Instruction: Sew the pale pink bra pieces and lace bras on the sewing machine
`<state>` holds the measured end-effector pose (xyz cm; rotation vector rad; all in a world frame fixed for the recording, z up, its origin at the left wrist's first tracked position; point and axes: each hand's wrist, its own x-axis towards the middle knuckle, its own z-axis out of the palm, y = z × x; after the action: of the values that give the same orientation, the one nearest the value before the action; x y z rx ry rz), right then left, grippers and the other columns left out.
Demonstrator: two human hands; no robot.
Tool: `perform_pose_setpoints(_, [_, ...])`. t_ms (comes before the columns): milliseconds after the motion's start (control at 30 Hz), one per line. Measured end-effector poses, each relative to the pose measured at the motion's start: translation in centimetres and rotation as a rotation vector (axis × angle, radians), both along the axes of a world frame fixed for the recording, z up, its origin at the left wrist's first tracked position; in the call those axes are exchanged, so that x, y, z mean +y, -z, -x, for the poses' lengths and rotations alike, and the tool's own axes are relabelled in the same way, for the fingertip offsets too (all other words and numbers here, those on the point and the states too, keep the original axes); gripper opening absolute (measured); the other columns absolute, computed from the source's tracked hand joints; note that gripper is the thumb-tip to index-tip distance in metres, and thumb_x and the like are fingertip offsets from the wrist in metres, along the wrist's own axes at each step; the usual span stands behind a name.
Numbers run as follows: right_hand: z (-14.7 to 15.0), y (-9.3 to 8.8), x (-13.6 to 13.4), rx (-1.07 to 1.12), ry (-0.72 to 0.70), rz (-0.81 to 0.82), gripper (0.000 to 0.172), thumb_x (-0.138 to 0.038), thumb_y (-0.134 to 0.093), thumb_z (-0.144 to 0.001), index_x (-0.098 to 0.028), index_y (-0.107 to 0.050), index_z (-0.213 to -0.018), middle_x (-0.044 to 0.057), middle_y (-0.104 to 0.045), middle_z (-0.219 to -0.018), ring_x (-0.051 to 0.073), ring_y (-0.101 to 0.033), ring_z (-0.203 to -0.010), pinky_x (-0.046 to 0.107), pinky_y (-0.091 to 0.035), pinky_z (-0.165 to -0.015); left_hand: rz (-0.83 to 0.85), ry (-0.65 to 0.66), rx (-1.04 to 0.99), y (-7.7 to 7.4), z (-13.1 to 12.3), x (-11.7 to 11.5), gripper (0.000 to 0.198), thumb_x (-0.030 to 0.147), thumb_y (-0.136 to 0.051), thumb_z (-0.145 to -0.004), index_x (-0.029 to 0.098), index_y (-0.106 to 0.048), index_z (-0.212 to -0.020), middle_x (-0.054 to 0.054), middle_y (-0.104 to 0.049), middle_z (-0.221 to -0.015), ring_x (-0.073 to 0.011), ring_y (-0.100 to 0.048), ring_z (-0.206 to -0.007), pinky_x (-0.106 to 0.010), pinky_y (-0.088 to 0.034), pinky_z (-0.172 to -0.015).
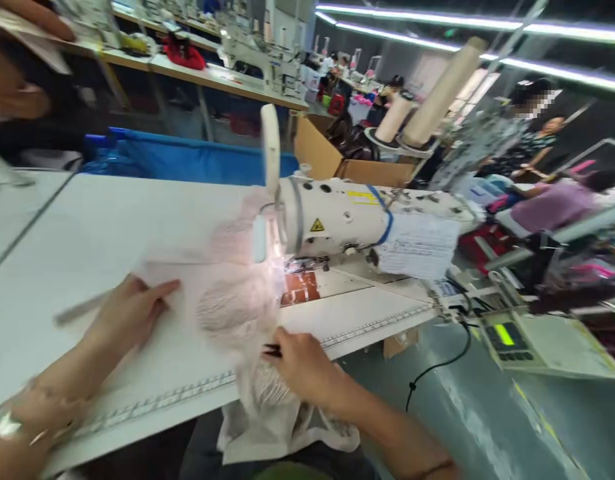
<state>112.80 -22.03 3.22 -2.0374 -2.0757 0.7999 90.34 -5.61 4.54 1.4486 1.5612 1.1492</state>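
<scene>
Pale, sheer gathered fabric [227, 310] lies on the white table under the lit needle area of a sewing machine [332, 213]. Its lower part hangs over the front edge onto my lap. My left hand [132, 310] rests left of the machine with its index finger stretched out along the fabric's edge. A narrow pale strip [82, 310] runs out beneath that hand; motion blurs the contact. In front of the needle, my right hand [302, 367] is closed at the fabric, with a small dark two-pronged tool [272, 350] sticking out of its fingers.
A measuring tape [377, 325] runs along the table's front edge. Thread cones [442, 93] stand behind the machine, near a cardboard box [317, 147] and a blue cloth [187, 157]. A control panel [507, 337] is at right. Another person's hand [17, 100] shows upper left.
</scene>
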Motion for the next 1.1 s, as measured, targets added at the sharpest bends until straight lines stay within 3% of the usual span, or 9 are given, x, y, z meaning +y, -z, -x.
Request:
perform_pose_setpoints(133, [-1.4, -0.6, 0.1, -0.113, -0.004, 0.007, 0.013, -0.018, -0.052, -0.096, -0.02, -0.064, -0.102, 0.007, -0.075, -0.091, 0.022, -0.069, -0.084, 0.027, -0.036, -0.066, 0.186, -0.088, -0.017, -1.2, 3.3, 2.2, 0.052, 0.023, -0.068, -0.081, 0.001, -0.054, -0.126, -0.017, -0.066, -0.124, -0.0259, -0.065, -0.108, -0.052, -0.056, -0.097])
perform_pose_setpoints(233, [-2.1, -1.9, 0.8, -0.198, -0.081, 0.028, 0.02, -0.01, -0.051, -0.093, -0.021, -0.066, -0.1, 0.006, -0.076, -0.088, 0.021, -0.069, -0.08, 0.028, -0.032, -0.063, -0.074, -0.357, 0.425, -1.1, 3.3, 1.1, 0.067, 0.011, -0.073, -0.077, 0.001, -0.042, -0.136, -0.024, -0.044, -0.144, -0.0375, -0.045, -0.132, -0.067, -0.041, -0.107])
perform_pose_setpoints(300, [-2.6, -3.7, 1.3, -0.217, -0.157, 0.049, 0.019, -0.011, -0.052, -0.093, -0.021, -0.069, -0.096, 0.005, -0.075, -0.084, 0.021, -0.068, -0.076, 0.028, -0.029, -0.06, -0.414, -0.073, 0.656, -0.4, 1.3, -0.7, 0.037, 0.012, -0.061, -0.09, 0.01, -0.053, -0.126, -0.016, -0.053, -0.134, -0.0344, -0.044, -0.134, -0.065, -0.038, -0.111])
perform_pose_setpoints(400, [-3.9, -7.2, 2.2, -0.162, -0.275, 0.099, 0.013, -0.024, -0.059, -0.095, -0.023, -0.069, -0.087, 0.003, -0.072, -0.078, 0.018, -0.064, -0.07, 0.027, -0.028, -0.058, -0.763, 0.97, 0.705, 1.5, -3.7, -4.1, 0.03, 0.013, -0.044, -0.101, 0.018, -0.055, -0.129, -0.008, -0.063, -0.131, -0.0228, -0.053, -0.13, -0.047, -0.042, -0.113])
perform_pose_setpoints(533, [-6.8, -10.0, 3.7, -0.312, -0.345, 0.053, 0.016, -0.024, -0.069, -0.088, -0.022, -0.065, -0.072, 0.002, -0.068, -0.069, 0.018, -0.058, -0.064, 0.028, -0.025, -0.058, -0.761, 1.149, 0.732, 3.6, -9.3, -6.7, 0.047, 0.033, -0.055, -0.099, 0.01, -0.049, -0.14, -0.019, -0.049, -0.149, -0.034, -0.044, -0.139, -0.053, -0.037, -0.115])
perform_pose_setpoints(667, [-8.2, -7.3, 6.0, -0.499, -0.138, -0.041, 0.023, -0.008, -0.053, -0.089, -0.019, -0.065, -0.074, 0.006, -0.067, -0.073, 0.019, -0.057, -0.065, 0.029, -0.025, -0.058, -0.677, 1.115, 0.618, 3.6, -10.6, -5.4, 0.053, 0.036, -0.058, -0.097, 0.005, -0.047, -0.14, -0.023, -0.05, -0.144, -0.0335, -0.05, -0.13, -0.049, -0.044, -0.108])
perform_pose_setpoints(767, [-7.6, -3.2, 8.0, -0.326, 0.028, -0.211, 0.019, -0.014, -0.048, -0.093, -0.021, -0.065, -0.093, 0.007, -0.071, -0.096, 0.018, -0.061, -0.076, 0.027, -0.032, -0.063, -0.62, 1.238, 0.44, 3.0, -10.2, -3.0, 0.032, 0.034, -0.048, -0.102, 0.011, -0.059, -0.121, -0.017, -0.063, -0.126, -0.025, -0.061, -0.113, -0.039, -0.051, -0.098])
perform_pose_setpoints(867, [-6.8, 0.1, 9.2, -0.174, 0.255, -0.303, 0.009, -0.027, -0.055, -0.091, -0.022, -0.063, -0.088, 0.004, -0.072, -0.091, 0.018, -0.061, -0.076, 0.027, -0.035, -0.064, -0.532, 1.25, 0.33, 2.8, -10.3, -1.5, 0.03, 0.025, -0.035, -0.106, 0.016, -0.063, -0.101, -0.009, -0.069, -0.105, -0.0183, -0.065, -0.096, -0.032, -0.053, -0.087])
perform_pose_setpoints(1100, [-6.5, 1.6, 9.0, 0.106, 0.339, -0.47, 0.02, -0.037, -0.055, -0.081, -0.024, -0.049, -0.067, -0.002, -0.06, -0.064, 0.014, -0.051, -0.06, 0.025, -0.037, -0.062, -0.617, 0.937, 0.705, 3.2, -11.1, -3.9, 0.033, 0.014, -0.028, -0.105, 0.01, -0.06, -0.103, -0.013, -0.064, -0.104, -0.0225, -0.06, -0.095, -0.038, -0.051, -0.084])
